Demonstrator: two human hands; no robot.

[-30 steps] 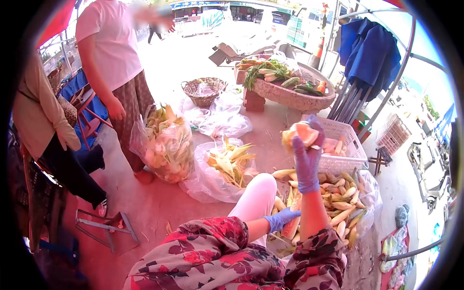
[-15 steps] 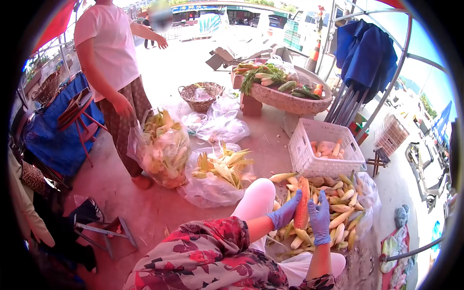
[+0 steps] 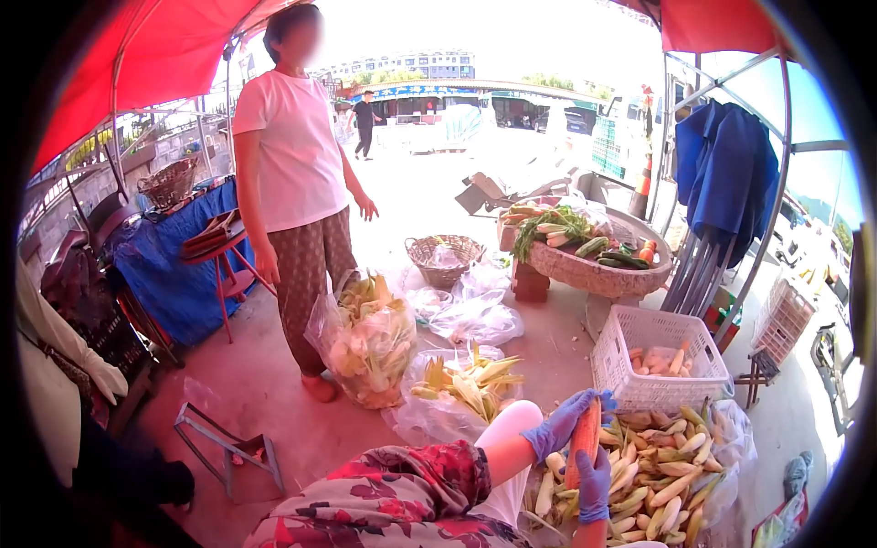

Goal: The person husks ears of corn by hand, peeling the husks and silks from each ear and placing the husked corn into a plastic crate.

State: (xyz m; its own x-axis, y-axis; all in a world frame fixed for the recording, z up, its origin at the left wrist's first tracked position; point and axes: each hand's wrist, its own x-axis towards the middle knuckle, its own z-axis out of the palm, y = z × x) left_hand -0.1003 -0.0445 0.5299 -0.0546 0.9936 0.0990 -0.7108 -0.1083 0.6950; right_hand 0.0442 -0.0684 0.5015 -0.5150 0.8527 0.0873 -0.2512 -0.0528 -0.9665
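In the head view, a husked orange corn cob (image 3: 584,446) stands nearly upright between my hands, over a pile of corn in pale husks (image 3: 671,484). My left hand (image 3: 566,424), in a blue glove, is closed around its upper part. Lower down, my right hand (image 3: 594,486), gloved the same way, grips the cob with the thumb against its side. Just beyond the pile, a white plastic crate (image 3: 656,385) holds several husked orange cobs (image 3: 660,363). Stripped husks (image 3: 475,384) lie in an open plastic bag left of the crate.
A person in a white top (image 3: 290,155) stands beside a full bag of husks (image 3: 367,352). Behind are a wicker basket (image 3: 445,256) and a round stone basin (image 3: 594,271) bearing vegetables. A small folding stool (image 3: 228,447) sits at left, folded blue canopies (image 3: 728,173) at right.
My view has tilted up and swung left. The left hand has shifted to the cob's upper part. The right hand, earlier spread beside the cob, has come down and closed on its lower part.
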